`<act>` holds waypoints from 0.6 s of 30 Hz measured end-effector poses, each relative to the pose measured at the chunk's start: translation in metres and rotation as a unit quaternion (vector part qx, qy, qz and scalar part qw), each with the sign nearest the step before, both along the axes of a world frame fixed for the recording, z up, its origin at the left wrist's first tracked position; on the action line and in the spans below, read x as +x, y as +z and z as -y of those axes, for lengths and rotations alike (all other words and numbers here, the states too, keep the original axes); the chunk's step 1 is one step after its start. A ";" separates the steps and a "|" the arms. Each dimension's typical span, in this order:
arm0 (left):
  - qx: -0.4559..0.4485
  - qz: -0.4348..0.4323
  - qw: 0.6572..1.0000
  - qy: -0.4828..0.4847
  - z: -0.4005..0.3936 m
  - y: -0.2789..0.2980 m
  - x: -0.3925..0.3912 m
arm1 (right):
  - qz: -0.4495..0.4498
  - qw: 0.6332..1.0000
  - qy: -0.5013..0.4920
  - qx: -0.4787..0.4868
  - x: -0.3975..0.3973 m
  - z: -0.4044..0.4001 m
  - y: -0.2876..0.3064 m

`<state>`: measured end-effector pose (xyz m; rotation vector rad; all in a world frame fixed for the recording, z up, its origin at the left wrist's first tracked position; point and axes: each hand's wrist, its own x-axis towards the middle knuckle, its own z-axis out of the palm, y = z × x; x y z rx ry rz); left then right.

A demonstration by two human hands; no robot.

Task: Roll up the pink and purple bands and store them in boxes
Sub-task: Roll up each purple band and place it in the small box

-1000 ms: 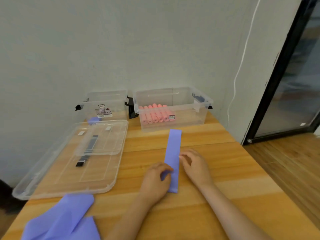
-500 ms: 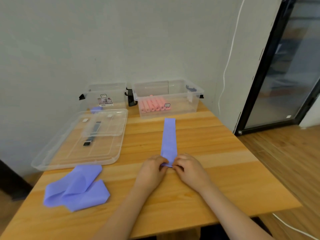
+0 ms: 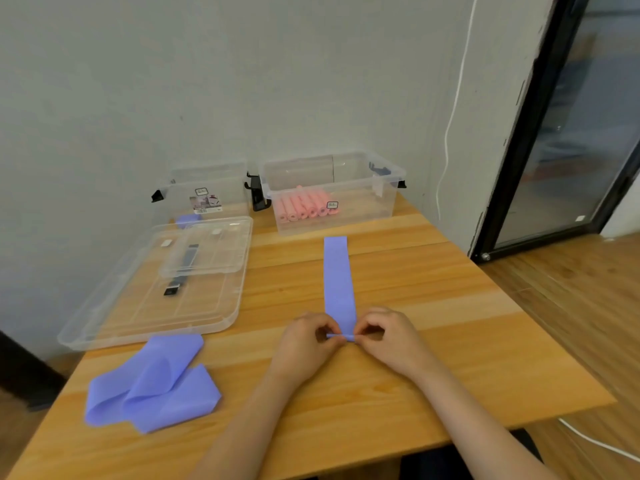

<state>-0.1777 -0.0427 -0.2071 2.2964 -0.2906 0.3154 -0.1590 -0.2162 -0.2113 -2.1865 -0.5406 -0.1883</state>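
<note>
The table (image 3: 398, 393) carries everything, and places here are given from the flat band (image 3: 337, 275) laid lengthwise at its middle. Left of the band lie two clear lids (image 3: 156, 296), the smaller stacked on the larger. Beyond its far end stands the pink box (image 3: 363, 206), open, with a row of rolled pink bands (image 3: 304, 207) inside; left of that box is the purple box (image 3: 207, 199), open too, with what looks like one purple roll (image 3: 186, 220) low at its front. Nearer than the lids and well left of the band, loose purple bands (image 3: 152, 382) lie in a floppy heap. At the band's near end, the left hand (image 3: 308, 341) and right hand (image 3: 388, 336) each pinch a corner, fingers curled in, with a thin first turn showing between them. The step in hand seems to be starting the roll. The next move likely calls for both hands pushing the turn evenly away, keeping the edges square so the roll does not cone, before it goes to the purple box.
</note>
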 end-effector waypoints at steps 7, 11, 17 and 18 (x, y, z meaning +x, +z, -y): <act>0.007 0.014 0.999 -0.028 -0.001 0.001 -0.003 | -0.003 0.999 -0.008 -0.038 -0.004 -0.001 0.003; 0.016 0.000 1.000 -0.005 0.001 -0.001 -0.004 | -0.006 0.999 -0.025 -0.043 -0.004 -0.003 0.003; 0.037 0.033 0.999 0.010 0.003 -0.001 -0.004 | 0.011 0.999 -0.024 -0.045 -0.005 -0.003 0.002; 0.049 0.045 0.998 0.003 0.002 -0.001 -0.004 | 0.019 0.998 -0.021 -0.051 -0.005 -0.003 0.002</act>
